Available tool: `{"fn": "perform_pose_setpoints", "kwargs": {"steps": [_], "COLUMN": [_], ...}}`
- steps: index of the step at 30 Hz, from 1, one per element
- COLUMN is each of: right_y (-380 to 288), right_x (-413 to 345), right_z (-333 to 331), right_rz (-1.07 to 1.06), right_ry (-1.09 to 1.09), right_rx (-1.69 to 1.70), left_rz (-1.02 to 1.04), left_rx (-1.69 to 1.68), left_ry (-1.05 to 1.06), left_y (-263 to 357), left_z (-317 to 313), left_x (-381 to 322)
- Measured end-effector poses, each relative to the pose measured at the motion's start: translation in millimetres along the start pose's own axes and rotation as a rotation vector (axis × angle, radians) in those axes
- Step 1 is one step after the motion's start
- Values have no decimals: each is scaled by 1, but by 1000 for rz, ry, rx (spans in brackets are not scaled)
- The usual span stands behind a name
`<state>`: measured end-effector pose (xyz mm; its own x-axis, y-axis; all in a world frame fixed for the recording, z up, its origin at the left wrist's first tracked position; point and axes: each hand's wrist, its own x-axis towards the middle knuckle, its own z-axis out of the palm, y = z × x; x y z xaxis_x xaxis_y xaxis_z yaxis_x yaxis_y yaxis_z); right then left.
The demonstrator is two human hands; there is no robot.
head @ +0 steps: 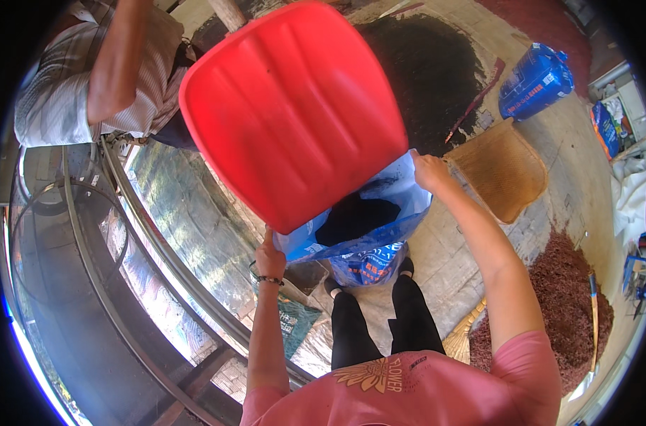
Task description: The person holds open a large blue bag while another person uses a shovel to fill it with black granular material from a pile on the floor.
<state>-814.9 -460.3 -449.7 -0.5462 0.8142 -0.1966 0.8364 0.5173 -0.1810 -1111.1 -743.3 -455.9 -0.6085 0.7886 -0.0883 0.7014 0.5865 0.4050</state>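
Note:
A blue and white plastic sack stands between my feet, its mouth spread wide. My left hand grips the rim on the left side. On the right side my right hand pinches the opposite rim. Dark black loose material shows inside the sack. A red plastic shovel is tilted over the mouth, its lower edge at the opening; its blade hides part of the rim. The shovel's wooden handle runs up toward a co-worker at the upper left, whose grip on it is out of view.
A black heap lies on the floor beyond the shovel. To the right are a woven scoop basket, a full blue sack, a reddish-brown pile and a straw broom. A metal-framed machine borders my left side.

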Motion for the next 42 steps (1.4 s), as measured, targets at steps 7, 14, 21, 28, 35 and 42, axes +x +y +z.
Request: {"fn": "perform_pose_setpoints", "kwargs": {"steps": [7,14,21,28,35,42], "right_y": [-4,-4,1,-7,36,69], "right_x": [-29,-92,-191,-298,-384,-318], "right_z": [5,44,65,43,33,29], "right_rz": [-23,123,250,437,619,412], "right_ry": [46,68,100,220,170,290], "right_rx": [63,352,560,732,622,544], "left_rz": [7,27,-63,11,140,134], "left_rx": [-8,-32,-213,-224,-321,-133], "left_ry": [37,71,-56,-203,-266,-175], "left_y": [8,2,15,33,34,71], "left_z": [5,28,27,-17,-34,-29], "left_x": [-13,-56,-132,-193,-268,-244]}}
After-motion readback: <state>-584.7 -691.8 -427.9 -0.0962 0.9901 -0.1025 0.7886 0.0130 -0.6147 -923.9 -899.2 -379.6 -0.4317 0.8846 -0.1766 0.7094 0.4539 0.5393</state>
